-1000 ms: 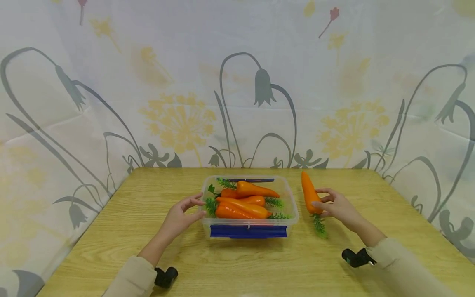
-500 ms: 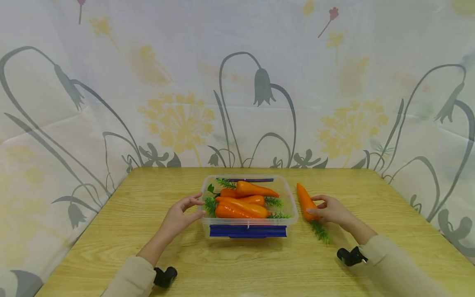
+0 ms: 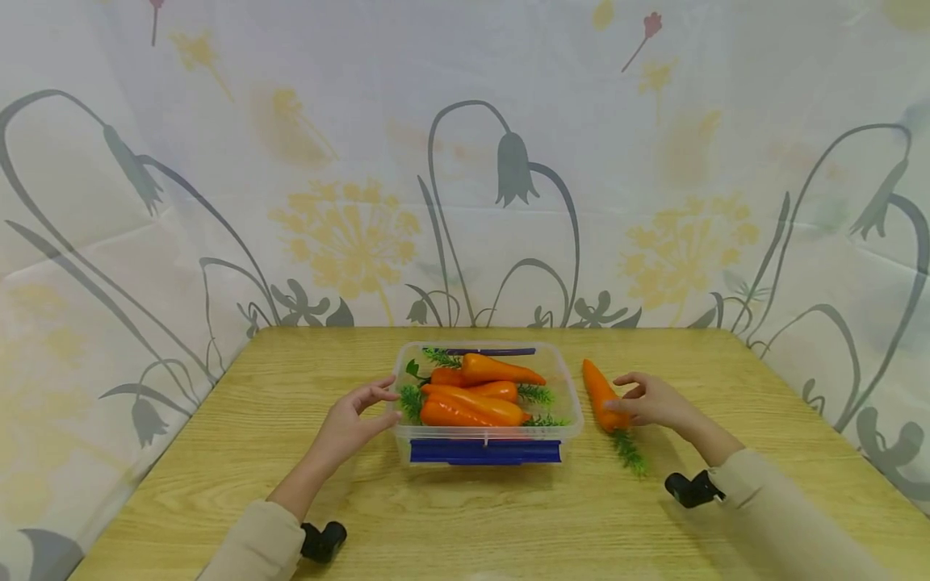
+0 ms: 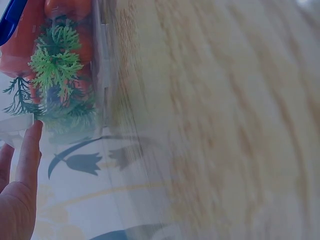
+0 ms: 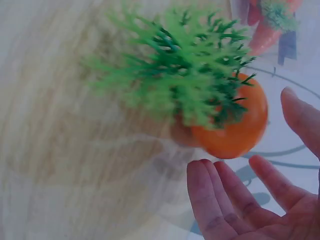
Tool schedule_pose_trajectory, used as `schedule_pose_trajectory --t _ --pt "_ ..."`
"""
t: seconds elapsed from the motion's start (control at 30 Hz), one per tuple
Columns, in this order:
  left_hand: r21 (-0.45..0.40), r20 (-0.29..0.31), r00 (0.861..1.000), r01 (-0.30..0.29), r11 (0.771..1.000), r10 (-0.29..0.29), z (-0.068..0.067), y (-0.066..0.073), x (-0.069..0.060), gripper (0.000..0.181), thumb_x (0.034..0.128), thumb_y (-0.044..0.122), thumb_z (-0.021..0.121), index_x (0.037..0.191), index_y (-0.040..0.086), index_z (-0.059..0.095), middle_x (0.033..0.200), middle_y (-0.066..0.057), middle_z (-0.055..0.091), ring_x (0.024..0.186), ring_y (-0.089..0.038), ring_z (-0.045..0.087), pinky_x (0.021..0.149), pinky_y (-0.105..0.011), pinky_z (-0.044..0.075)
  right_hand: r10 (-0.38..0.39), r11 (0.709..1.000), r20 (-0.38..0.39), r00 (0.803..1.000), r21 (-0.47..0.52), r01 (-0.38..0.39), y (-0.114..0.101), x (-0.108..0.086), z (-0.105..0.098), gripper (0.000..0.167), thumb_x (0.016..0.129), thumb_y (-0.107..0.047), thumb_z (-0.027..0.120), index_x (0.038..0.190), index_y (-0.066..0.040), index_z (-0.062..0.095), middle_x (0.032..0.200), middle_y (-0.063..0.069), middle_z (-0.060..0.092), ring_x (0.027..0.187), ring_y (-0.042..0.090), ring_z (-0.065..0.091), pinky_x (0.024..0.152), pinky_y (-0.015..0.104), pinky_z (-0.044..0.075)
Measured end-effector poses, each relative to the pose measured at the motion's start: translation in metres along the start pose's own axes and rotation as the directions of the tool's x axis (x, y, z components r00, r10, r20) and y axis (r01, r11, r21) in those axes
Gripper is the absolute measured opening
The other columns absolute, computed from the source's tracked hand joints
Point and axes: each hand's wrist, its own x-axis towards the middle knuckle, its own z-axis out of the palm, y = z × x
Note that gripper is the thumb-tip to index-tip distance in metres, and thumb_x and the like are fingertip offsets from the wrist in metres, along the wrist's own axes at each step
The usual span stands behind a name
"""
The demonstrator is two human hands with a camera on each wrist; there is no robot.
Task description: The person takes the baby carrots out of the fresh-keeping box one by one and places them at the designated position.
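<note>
An orange carrot [image 3: 596,389] with feathery green leaves lies on the table, right of a clear plastic container [image 3: 487,433]. My right hand [image 3: 663,406] is beside the carrot's leafy end. In the right wrist view, the thumb and fingers of the right hand [image 5: 250,210] are spread apart around the carrot [image 5: 252,117], with gaps visible. The left hand [image 3: 351,429] is at the container's left side, fingers extended toward its rim; a fingertip [image 4: 36,126] reaches the rim in the left wrist view. Several orange carrots [image 3: 472,407] with green tops fill the container.
Blue latches [image 3: 487,452] run along the container's front and back. The wooden table [image 3: 465,524] ends at a patterned cloth [image 3: 349,161] behind and at the sides. Black wrist cameras [image 3: 323,542] sit at both sleeves.
The carrot, held by my right hand, came down and left onto the table. Now the right hand has loosened from it and shifted slightly right and up. The left hand stayed still.
</note>
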Motion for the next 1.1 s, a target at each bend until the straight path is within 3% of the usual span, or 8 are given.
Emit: schedule_pose_trajectory --t 0.43,0.9,1.1 --pt "0.005 0.0 1.0 -0.004 1.0 0.004 0.001 0.001 0.001 0.024 0.0864 0.013 0.067 0.108 0.004 0.065 0.142 -0.004 0.042 0.13 -0.032 0.035 0.099 -0.055 0.033 -0.057 0.996 -0.05 0.997 -0.065 0.053 -0.027 0.004 -0.013 0.057 0.087 -0.022 0.067 0.129 0.008 0.044 0.107 0.023 0.054 0.094 0.039 0.057 0.079 0.045 0.051" --pt "0.008 -0.01 1.0 0.003 1.0 -0.003 0.0 0.001 0.001 0.023 0.0858 0.013 0.068 0.107 0.004 0.065 0.141 -0.004 0.043 0.13 -0.034 0.034 0.1 -0.057 0.03 -0.104 0.988 -0.042 0.994 -0.121 0.098 -0.056 0.017 -0.013 0.052 0.086 -0.021 0.068 0.129 0.001 0.049 0.11 0.021 0.056 0.091 0.031 0.06 0.079 0.041 0.051" --pt "0.007 -0.009 1.0 0.005 1.0 -0.005 0.0 0.001 0.001 0.023 0.0858 0.013 0.068 0.107 0.004 0.065 0.141 -0.003 0.043 0.13 -0.034 0.034 0.099 -0.056 0.032 -0.143 0.983 -0.024 0.989 -0.121 0.139 -0.069 0.021 -0.01 0.051 0.086 -0.018 0.068 0.128 0.002 0.049 0.109 0.022 0.057 0.089 0.027 0.061 0.078 0.042 0.051"
